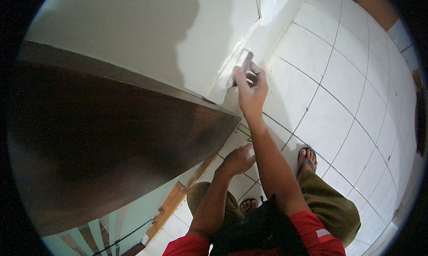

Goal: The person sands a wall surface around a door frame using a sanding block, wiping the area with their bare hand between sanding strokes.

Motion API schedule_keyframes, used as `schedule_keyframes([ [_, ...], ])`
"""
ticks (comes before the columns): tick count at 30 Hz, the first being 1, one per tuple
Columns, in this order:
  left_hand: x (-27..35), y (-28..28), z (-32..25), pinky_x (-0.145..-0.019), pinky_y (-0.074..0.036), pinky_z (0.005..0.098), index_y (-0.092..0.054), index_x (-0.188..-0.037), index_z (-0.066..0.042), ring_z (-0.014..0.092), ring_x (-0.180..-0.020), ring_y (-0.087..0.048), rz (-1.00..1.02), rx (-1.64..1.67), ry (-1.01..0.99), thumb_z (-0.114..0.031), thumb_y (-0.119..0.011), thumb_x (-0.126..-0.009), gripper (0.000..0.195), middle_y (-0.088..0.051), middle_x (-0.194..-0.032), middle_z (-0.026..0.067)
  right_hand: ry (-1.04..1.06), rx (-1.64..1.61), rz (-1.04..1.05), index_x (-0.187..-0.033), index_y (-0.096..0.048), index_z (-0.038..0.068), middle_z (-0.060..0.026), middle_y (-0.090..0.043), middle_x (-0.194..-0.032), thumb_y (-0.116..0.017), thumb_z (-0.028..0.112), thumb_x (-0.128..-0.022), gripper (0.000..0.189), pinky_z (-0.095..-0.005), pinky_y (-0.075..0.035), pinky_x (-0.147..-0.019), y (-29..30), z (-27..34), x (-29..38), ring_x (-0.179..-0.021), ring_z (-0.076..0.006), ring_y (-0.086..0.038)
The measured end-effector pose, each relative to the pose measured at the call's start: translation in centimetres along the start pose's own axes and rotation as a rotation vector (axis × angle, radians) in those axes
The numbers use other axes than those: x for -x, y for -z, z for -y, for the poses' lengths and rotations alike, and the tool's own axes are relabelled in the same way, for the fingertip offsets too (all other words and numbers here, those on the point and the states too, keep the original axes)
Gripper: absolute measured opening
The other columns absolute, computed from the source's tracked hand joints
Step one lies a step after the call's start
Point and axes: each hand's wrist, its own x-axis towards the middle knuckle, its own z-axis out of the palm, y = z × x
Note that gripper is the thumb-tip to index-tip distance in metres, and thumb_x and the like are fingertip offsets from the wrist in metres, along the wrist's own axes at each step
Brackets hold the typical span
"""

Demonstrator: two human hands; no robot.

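My right hand (253,88) grips a small pale block (245,59) between thumb and fingers. The block is at the lower part of a white wall (214,32), beside a rough whitish seam (230,60) that runs slantwise along it. Blur hides what the block is made of. Lower down, my left hand (236,159) hangs above the floor with thumb and fingers apart. Its fingertips are partly behind my right forearm, and I see nothing held in it.
A dark brown wooden panel (117,145) juts out at left, its corner close to my right wrist. White floor tiles (334,115) spread to the right. A green-edged mark or piece (245,132) lies near the panel's corner. My sandalled foot (306,160) stands on the tiles.
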Motion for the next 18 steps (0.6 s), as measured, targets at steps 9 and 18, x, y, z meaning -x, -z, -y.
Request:
schedule_keyframes([
  [9,0.1,-0.6,-0.2,-0.107,-0.046,0.0509,-0.050,-0.144,0.001,0.045,-0.128,-0.059,-0.074,0.043,-0.032,-0.052,-0.059,-0.098,0.071,-0.061,-0.137,0.0282,-0.079,-0.005,0.067,-0.130,-0.057,-0.004,-0.0108,-0.066,-0.107,-0.083,0.021,-0.088,0.055,-0.0326,-0.055,-0.081,1.1,-0.7,2.0,-0.094,-0.0179,-0.065],
  [18,-0.4,-1.3,0.8,-0.109,-0.045,0.0512,-0.047,-0.147,0.003,0.044,-0.130,-0.058,-0.110,0.013,-0.073,-0.049,-0.058,-0.100,0.070,-0.059,-0.137,0.0328,-0.082,0.100,0.057,-0.126,-0.058,-0.006,-0.0142,-0.065,-0.110,-0.085,0.029,-0.087,0.059,-0.0341,-0.058,-0.081,2.2,-2.8,1.2,-0.095,-0.0199,-0.066],
])
